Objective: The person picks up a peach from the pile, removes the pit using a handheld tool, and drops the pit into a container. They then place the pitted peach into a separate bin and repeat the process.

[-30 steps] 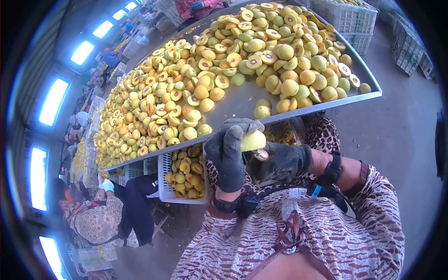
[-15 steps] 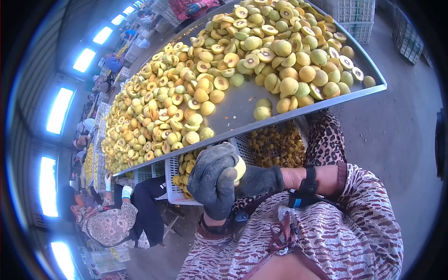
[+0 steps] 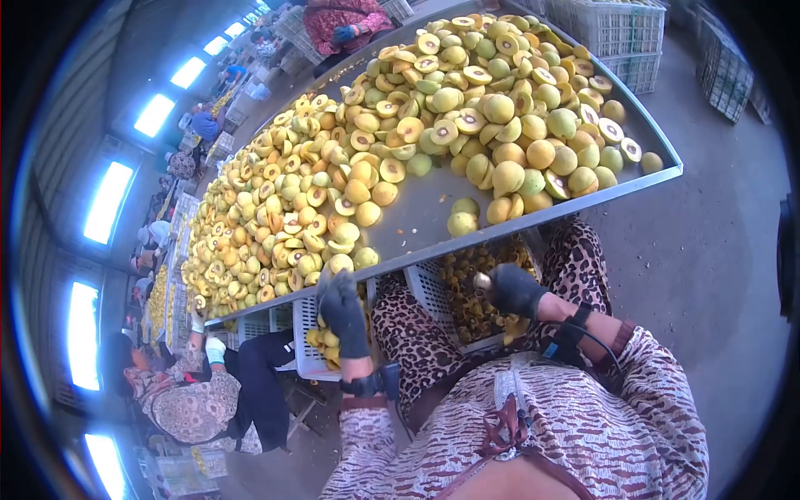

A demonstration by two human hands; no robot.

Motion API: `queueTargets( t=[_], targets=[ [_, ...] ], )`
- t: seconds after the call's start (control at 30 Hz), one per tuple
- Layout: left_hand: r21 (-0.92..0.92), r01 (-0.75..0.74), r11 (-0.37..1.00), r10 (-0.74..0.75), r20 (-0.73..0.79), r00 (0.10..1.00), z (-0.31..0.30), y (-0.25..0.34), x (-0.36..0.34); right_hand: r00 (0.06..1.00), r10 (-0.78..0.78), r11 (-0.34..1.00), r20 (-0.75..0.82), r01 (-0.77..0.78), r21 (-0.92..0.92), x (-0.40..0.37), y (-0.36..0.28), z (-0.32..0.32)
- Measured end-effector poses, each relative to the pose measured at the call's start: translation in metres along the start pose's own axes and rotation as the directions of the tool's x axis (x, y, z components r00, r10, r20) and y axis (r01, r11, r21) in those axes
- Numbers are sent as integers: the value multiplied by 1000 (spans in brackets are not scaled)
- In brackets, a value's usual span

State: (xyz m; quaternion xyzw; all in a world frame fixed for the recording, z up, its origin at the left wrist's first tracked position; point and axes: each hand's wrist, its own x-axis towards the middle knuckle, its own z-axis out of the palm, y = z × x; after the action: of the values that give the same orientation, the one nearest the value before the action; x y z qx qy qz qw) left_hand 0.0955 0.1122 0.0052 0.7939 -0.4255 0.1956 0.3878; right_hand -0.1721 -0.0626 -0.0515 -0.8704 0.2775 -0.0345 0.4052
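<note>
My left hand (image 3: 342,310), in a dark grey glove, is at the near rim of the metal tray (image 3: 467,243), its fingers stretched toward the nearest halved yellow peaches (image 3: 340,263). Below it stands a white plastic crate (image 3: 310,360) with peach pieces inside. My right hand (image 3: 515,291), gloved alike, is closed round a small tool with a shiny rounded tip (image 3: 482,282); its handle is hidden in the fist. This hand hovers over a second crate (image 3: 427,287) of brownish-yellow scraps (image 3: 468,279). A yellow piece (image 3: 514,330) shows just below the right hand.
A large heap of peach halves (image 3: 283,217) covers much of the tray. Stacked crates (image 3: 629,50) stand at the upper right. At the left sits a co-worker (image 3: 196,400) in white gloves; another person (image 3: 346,25) is beyond the tray. My knees (image 3: 412,325) are under the tray's edge.
My hands were together round a yellow peach. They have since parted: the left to the tray rim, the right over the scrap crate, its tool tip now showing. The peach is no longer between them.
</note>
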Motion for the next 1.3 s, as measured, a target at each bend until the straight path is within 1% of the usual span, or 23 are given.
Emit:
queueTargets(
  t=[0.03, 0.07, 0.13, 0.2, 0.23, 0.3, 0.33, 0.4, 0.43, 0.47, 0.5, 0.53, 0.6, 0.63, 0.67, 0.73, 0.77, 0.9, 1.0, 1.07, 1.2, 1.23, 1.3],
  targets=[
    [-160, 136, 978, -102, 204, 974, 14, 35, 9, 998, -15, 991, -61, 22, 129, -6, -6, -14],
    [-323, 100, 941, -29, 217, 976, 45, 53, 12, 991, -21, 964, -129, 55, 260, -8, -11, -20],
    [-147, 63, 987, 9, 442, 897, 100, 100, 24, 987, -41, 930, -155, 95, 354, -8, -4, -18],
    [211, -207, 955, 32, 624, 781, 144, 131, 31, 954, -86, 965, -287, 151, 214, -13, 5, -16],
    [196, -201, 960, 38, 619, 785, 152, 130, 34, 942, -90, 963, -323, 166, 213, -22, 3, -18],
    [-40, -146, 988, 137, 648, 749, 168, 119, 47, 936, -61, 944, -348, 167, 284, -38, -3, -31],
    [-347, 274, 897, 90, 750, 655, 175, 98, 54, 933, -32, 910, -358, 175, 375, -45, -4, -33],
    [-588, 676, 445, 56, 772, 634, 142, 99, 51, 917, -26, 871, -398, 216, 441, -45, -3, -37],
    [-576, 679, 454, 51, 778, 626, 127, 106, 46, 937, 15, 816, -350, 191, 546, -46, -9, -42],
    [-654, 714, 248, 162, 755, 635, 107, 111, 36, 960, 48, 746, -277, 150, 649, -47, -16, -41],
    [-691, 722, 26, 256, 703, 663, 88, 114, 28, 961, 34, 770, -274, 150, 620, -41, -22, -39],
    [-687, 725, 36, 230, 712, 663, 77, 117, 19, 967, 25, 760, -252, 145, 634, -34, -28, -34],
    [-691, 699, -185, 251, 655, 713, 66, 131, 0, 970, -57, 647, -238, 217, 731, -20, -38, -23],
    [-611, 708, -355, 150, 710, 688, 58, 142, -9, 965, -76, 727, -253, 227, 648, -9, -33, -12],
    [-617, 704, -353, 142, 708, 692, 60, 138, -14, 965, -83, 724, -247, 229, 650, -5, -28, -2],
    [-685, 624, -376, 95, 641, 762, 62, 134, -17, 994, -2, 754, -112, 75, 653, -7, -29, 7],
    [-723, 620, -306, 17, 647, 763, 62, 133, -21, 996, -10, 757, -91, 67, 649, -8, -28, 7],
    [-721, 621, -307, -115, 676, 728, 69, 121, -25, 994, -26, 776, -109, 89, 624, -17, -39, -6],
    [-738, 599, -311, -219, 669, 711, 73, 115, -28, 971, -87, 849, -221, 188, 494, -18, -43, -9],
    [-707, 688, -165, -206, 707, 677, 66, 121, -25, 986, -109, 954, -123, 138, 267, -8, -33, 2],
    [-745, 665, -48, -302, 645, 702, 56, 128, -22, 954, -174, 915, -243, 247, 318, -7, -46, -1],
    [-745, 665, -51, -308, 645, 699, 54, 128, -22, 930, -248, 920, -271, 314, 233, -6, -47, -1],
    [-749, 638, 179, -292, 579, 761, 55, 130, -21, 903, -315, 919, -292, 367, 144, -3, -47, 0]
  ],
)
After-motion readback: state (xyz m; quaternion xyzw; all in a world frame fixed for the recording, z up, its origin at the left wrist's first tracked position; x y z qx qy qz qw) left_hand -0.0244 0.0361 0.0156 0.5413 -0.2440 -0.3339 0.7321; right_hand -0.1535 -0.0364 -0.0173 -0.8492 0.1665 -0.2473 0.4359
